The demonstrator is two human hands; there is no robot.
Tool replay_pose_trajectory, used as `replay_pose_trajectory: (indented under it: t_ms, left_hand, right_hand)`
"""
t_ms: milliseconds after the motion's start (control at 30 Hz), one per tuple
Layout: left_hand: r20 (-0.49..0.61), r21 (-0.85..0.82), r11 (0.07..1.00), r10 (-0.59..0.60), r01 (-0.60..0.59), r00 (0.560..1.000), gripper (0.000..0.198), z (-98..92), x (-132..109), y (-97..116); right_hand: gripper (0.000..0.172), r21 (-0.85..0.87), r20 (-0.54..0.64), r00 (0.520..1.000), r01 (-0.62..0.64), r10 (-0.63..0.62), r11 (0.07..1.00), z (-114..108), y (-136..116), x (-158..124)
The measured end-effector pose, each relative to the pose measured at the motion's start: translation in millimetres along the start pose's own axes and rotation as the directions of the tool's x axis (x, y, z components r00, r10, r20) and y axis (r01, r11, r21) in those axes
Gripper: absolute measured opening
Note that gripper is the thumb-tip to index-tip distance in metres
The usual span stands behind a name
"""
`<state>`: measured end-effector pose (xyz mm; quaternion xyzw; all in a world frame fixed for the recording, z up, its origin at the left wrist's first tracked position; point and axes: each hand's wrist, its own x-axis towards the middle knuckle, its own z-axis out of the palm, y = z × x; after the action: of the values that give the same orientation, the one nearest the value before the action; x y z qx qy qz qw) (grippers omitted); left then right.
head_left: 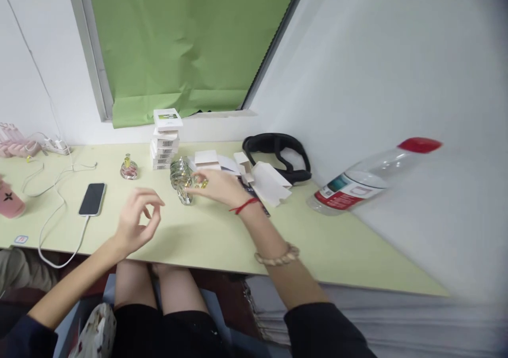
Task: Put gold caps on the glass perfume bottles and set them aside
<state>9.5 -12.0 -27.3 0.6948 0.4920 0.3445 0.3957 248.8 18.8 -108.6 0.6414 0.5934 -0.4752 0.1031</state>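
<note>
My right hand (pixel 220 187) reaches across the pale green table (pixel 222 236) to a cluster of small clear glass bottles with gold caps (pixel 181 177); its fingertips pinch one gold-capped bottle (pixel 198 182) at the cluster's right edge. A red string and a bead bracelet circle that wrist and forearm. My left hand (pixel 137 221) hovers above the table to the left of the cluster, fingers curled and apart, holding nothing. One more small glass bottle (pixel 129 168) stands alone further left.
A stack of white boxes (pixel 164 140) stands behind the bottles, with unfolded white cartons (pixel 262 181) to the right. A black strap (pixel 280 154) and a plastic water bottle (pixel 369 181) lie by the wall. A phone (pixel 92 199) on a cable rests at left.
</note>
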Motion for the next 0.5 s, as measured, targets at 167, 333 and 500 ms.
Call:
replay_pose_trajectory:
  t_ms: [167,333,500]
  left_hand:
    - [0.283,-0.073,0.972,-0.196,0.225,0.939,0.015,64.6,-41,-68]
    - [0.170,-0.183,0.724,-0.642,0.664,0.747,0.023,121.6,-49,-116]
    - [0.139,-0.302,0.544,-0.787,0.783,0.601,0.031,139.8,-52,-129]
  right_hand:
    - [0.040,0.021,0.261,0.957,-0.133,0.123,0.991,52,25,11]
    - [0.037,0.353,0.573,0.819,-0.282,0.032,0.892,62,40,21]
    - [0.060,0.528,0.582,0.808,-0.293,-0.088,0.797,54,63,24]
